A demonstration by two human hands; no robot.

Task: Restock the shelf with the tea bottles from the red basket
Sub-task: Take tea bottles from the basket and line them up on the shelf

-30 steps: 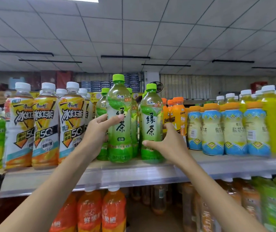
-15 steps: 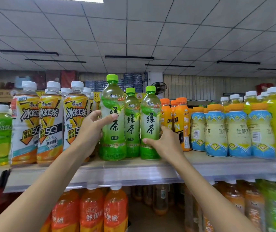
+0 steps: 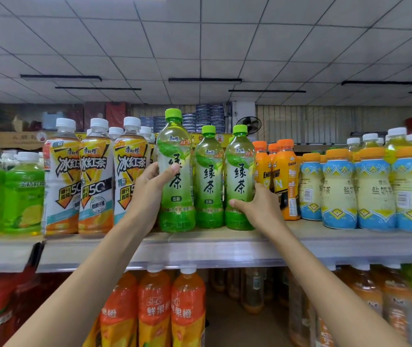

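Up on the shelf (image 3: 225, 242), three green tea bottles stand upright in a row. Left hand (image 3: 147, 194) is wrapped around the leftmost green tea bottle (image 3: 176, 171) from its 9 o'clock side, thumb across the label. Right hand (image 3: 260, 206) clasps the rightmost green tea bottle (image 3: 240, 179) low at its 3 o'clock side. Between them stands the middle green tea bottle (image 3: 209, 179), untouched.

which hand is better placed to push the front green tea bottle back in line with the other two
Left. The left hand already grips the front green tea bottle; the right hand is on the rightmost one.
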